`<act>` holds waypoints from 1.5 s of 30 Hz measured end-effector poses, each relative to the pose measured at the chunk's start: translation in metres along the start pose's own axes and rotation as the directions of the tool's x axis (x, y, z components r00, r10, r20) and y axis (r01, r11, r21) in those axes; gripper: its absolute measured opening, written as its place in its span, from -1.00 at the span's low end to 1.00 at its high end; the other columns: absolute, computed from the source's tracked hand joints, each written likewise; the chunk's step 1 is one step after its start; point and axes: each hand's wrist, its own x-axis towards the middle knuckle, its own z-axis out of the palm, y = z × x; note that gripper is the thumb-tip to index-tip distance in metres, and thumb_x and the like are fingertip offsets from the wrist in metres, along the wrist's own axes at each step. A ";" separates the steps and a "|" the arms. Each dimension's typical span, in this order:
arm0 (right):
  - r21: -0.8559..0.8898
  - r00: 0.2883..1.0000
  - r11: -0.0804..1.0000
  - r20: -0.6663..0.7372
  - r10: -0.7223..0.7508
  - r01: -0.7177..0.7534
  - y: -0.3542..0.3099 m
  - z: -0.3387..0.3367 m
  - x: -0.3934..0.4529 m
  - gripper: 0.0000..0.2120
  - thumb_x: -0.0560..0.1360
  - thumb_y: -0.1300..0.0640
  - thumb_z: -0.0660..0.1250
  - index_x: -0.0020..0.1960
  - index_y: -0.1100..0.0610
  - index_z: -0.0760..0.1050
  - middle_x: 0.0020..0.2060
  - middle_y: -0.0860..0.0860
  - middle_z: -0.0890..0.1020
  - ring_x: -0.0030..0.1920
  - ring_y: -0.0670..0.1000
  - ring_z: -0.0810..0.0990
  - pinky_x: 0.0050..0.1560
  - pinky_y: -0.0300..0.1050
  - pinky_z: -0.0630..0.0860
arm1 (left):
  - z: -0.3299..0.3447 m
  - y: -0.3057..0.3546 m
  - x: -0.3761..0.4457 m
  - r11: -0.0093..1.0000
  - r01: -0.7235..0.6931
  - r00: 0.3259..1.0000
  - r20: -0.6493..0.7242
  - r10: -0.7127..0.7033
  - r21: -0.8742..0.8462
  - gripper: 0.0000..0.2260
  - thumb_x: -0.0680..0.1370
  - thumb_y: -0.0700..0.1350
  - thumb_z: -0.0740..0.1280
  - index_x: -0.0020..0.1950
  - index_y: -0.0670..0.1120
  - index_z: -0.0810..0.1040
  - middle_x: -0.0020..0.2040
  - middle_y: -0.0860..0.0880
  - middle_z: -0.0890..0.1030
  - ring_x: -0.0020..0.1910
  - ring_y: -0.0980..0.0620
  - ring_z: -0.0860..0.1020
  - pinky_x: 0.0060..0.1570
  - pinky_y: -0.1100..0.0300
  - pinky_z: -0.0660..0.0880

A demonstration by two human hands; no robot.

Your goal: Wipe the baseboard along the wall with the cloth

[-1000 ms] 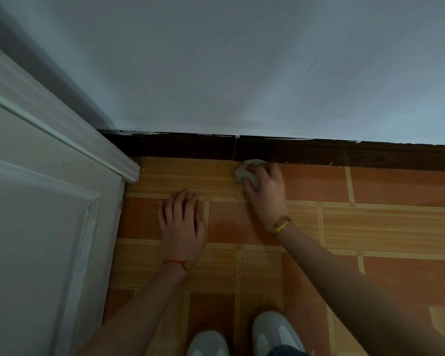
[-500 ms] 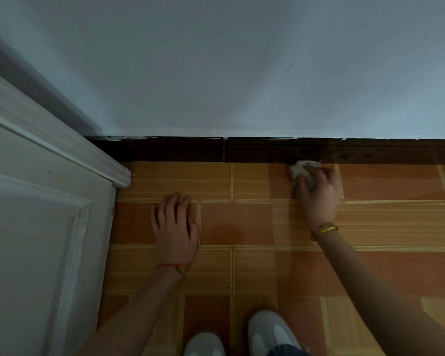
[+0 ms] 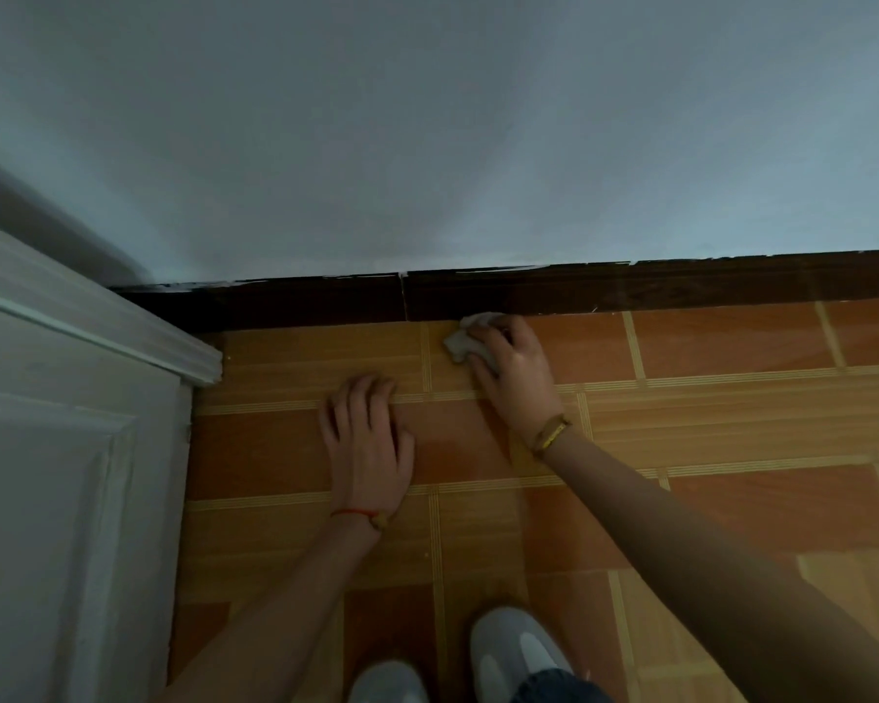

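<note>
grey cloth half-hidden under right hand

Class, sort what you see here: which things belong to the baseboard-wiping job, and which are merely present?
Part of the job:
- crumpled white cloth
- dark brown wooden baseboard
- right hand gripping the cloth
- pale blue wall

Merely present:
- left hand flat on the orange tiled floor
- white panelled door
- white shoes

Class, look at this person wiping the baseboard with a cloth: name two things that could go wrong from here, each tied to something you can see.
1. The cloth is bunched small in the right hand, low where the baseboard meets the floor, so the top edge may get missed.
2. The left hand lies flat on the smooth tiled floor, possibly bearing weight; it might slip.
</note>
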 end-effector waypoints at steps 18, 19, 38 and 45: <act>-0.006 0.977 0.984 -0.118 0.178 -0.180 0.002 -0.002 -0.008 -0.70 0.42 0.25 0.37 0.16 0.19 0.53 0.03 0.18 0.50 0.04 0.17 0.47 0.05 -0.02 0.44 | 0.009 0.012 0.007 1.000 -0.025 1.000 0.005 0.025 0.015 -0.57 0.57 -0.03 0.17 0.43 -0.11 0.44 0.43 -0.15 0.42 0.45 -0.21 0.34 0.51 -0.28 0.09; -0.013 0.993 0.995 -0.065 0.101 -0.102 -0.008 0.003 -0.005 -0.70 0.42 0.25 0.37 0.15 0.19 0.53 0.03 0.18 0.50 0.03 0.16 0.47 0.04 -0.02 0.45 | 0.009 0.012 0.007 0.999 -0.030 1.000 0.001 0.030 0.014 -0.57 0.57 -0.03 0.18 0.42 -0.12 0.44 0.42 -0.15 0.42 0.44 -0.21 0.35 0.51 -0.28 0.10; 0.489 0.823 0.819 -0.300 0.482 -0.301 -0.073 0.003 0.020 -0.76 0.42 0.19 0.45 0.03 0.12 0.47 0.06 0.00 0.38 -0.04 -0.16 0.47 -0.04 -0.29 0.54 | 0.012 0.009 0.007 0.998 -0.051 0.999 -0.012 0.051 0.040 -0.54 0.55 -0.03 0.25 0.45 -0.11 0.42 0.43 -0.14 0.42 0.44 -0.20 0.35 0.49 -0.29 0.13; 0.467 0.738 0.819 -0.411 0.534 -0.333 -0.049 -0.009 0.019 -0.76 0.38 0.23 0.45 0.01 0.16 0.50 0.04 0.09 0.41 -0.06 -0.03 0.47 -0.05 -0.25 0.48 | 0.012 0.009 0.007 0.999 -0.046 0.999 0.003 0.046 0.015 -0.55 0.56 -0.02 0.18 0.43 -0.12 0.44 0.43 -0.14 0.43 0.44 -0.20 0.36 0.49 -0.30 0.13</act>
